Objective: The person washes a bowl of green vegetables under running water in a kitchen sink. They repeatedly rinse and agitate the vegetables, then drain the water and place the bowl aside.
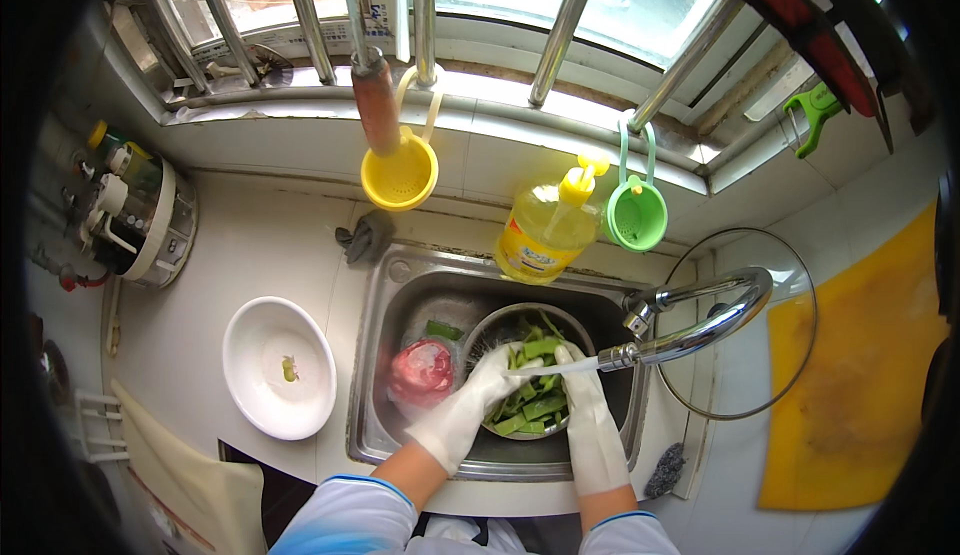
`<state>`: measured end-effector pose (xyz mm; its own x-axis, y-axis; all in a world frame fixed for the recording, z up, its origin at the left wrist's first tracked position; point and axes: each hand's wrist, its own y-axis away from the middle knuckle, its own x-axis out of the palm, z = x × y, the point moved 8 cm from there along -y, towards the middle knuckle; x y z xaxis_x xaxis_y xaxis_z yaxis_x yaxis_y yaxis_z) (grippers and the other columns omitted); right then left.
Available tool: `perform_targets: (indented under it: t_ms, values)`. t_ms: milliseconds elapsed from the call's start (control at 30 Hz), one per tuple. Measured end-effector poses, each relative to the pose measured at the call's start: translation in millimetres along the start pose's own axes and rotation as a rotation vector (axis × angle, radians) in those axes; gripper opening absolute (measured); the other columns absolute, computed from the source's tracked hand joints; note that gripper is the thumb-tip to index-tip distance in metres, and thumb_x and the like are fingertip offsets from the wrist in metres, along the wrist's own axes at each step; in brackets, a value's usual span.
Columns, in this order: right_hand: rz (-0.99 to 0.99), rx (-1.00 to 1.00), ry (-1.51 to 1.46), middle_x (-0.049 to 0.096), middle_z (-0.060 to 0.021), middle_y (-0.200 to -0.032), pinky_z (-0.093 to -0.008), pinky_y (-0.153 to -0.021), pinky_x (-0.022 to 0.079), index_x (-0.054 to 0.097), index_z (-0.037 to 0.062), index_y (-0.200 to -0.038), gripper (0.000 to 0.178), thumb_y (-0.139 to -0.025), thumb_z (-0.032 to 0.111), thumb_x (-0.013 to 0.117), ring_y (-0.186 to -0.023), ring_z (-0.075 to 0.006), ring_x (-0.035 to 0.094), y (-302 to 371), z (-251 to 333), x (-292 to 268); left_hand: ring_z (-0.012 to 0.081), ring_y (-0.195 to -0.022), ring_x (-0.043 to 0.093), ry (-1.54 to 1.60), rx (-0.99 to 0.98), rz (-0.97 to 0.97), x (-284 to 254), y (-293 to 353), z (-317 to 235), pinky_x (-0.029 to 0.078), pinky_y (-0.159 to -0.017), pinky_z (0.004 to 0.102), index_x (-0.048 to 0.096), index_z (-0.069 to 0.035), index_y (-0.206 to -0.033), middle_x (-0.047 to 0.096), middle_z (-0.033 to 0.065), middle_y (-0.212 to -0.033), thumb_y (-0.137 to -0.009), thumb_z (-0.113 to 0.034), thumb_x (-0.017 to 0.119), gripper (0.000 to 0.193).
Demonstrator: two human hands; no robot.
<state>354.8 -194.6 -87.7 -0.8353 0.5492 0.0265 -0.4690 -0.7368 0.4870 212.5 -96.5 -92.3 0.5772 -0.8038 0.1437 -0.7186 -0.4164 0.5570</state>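
Note:
Both my hands wear white gloves and are in a round metal bowl (pixel 483 330) in the sink, among cut flat green vegetable pieces (pixel 540 410). My left hand (pixel 488 380) curls round some of the pieces from the left. From the right, my right hand (pixel 585 385) closes in on the same clump, its fingertips partly hidden by greens and water. A thin stream from the chrome faucet (pixel 700 330) runs across the fingers. Left of the bowl, a pink-red bundle (pixel 421 370), perhaps a plastic bag, lies on the sink floor beside a green piece (pixel 444 330).
On the left counter stands a white bowl (pixel 255 380) with a small green scrap. Behind the sink is a yellow soap bottle (pixel 545 235); yellow (pixel 400 180) and green strainers (pixel 636 217) hang nearby. A glass lid (pixel 740 400) and yellow cutting board (pixel 850 375) are right.

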Motion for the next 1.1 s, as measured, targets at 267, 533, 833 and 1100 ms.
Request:
perform_targets:
  t_ms: [267, 533, 833, 1100]
  values:
    - [-0.383, 0.227, -0.101, 0.054, -0.0115, -0.158, -0.0340, -0.120, 0.042, 0.049, -0.0008, -0.160, 0.070, -0.102, 0.027, 0.077, -0.144, -0.0235, 0.051, 2, -133, -53, 0.0384, -0.140, 0.056, -0.475, 0.008, -0.370, -11, 20, 16, 0.047, -0.120, 0.0428, 0.037, -0.001, -0.166, 0.053, 0.0224, -0.158, -0.098, -0.031, 0.078, 0.085]
    - [-0.231, 0.132, -0.427, 0.052, -0.0173, -0.163, -0.0354, -0.125, 0.035, 0.052, 0.0054, -0.160, 0.077, -0.099, 0.048, 0.073, -0.151, -0.0279, 0.047, -40, -128, -26, 0.0292, -0.133, 0.064, 0.274, 0.133, -0.241, -2, -25, 59, 0.049, -0.114, 0.0356, 0.053, 0.000, -0.157, 0.069, 0.0187, -0.141, -0.103, 0.000, 0.065, 0.055]
    - [-0.184, 0.097, 0.698, 0.075, -0.0222, -0.112, -0.0397, -0.082, 0.059, 0.065, 0.0042, -0.144, 0.070, -0.099, 0.058, 0.070, -0.090, -0.0284, 0.074, 45, 34, 4, 0.0372, -0.145, 0.056, -0.084, -0.111, -0.632, -38, 32, 19, 0.042, -0.123, 0.0410, 0.056, -0.003, -0.155, 0.057, 0.0231, -0.158, -0.102, -0.040, 0.072, 0.067]
    - [-0.072, -0.358, 1.117, 0.054, -0.0271, -0.157, -0.0504, -0.127, 0.036, 0.059, 0.0117, -0.154, 0.073, -0.092, 0.044, 0.078, -0.149, -0.0462, 0.047, -27, 10, 70, 0.0245, -0.133, 0.062, -0.013, 0.001, -0.681, -45, 53, 19, 0.052, -0.108, 0.0355, 0.059, -0.004, -0.154, 0.063, 0.0169, -0.150, -0.104, -0.031, 0.073, 0.059]
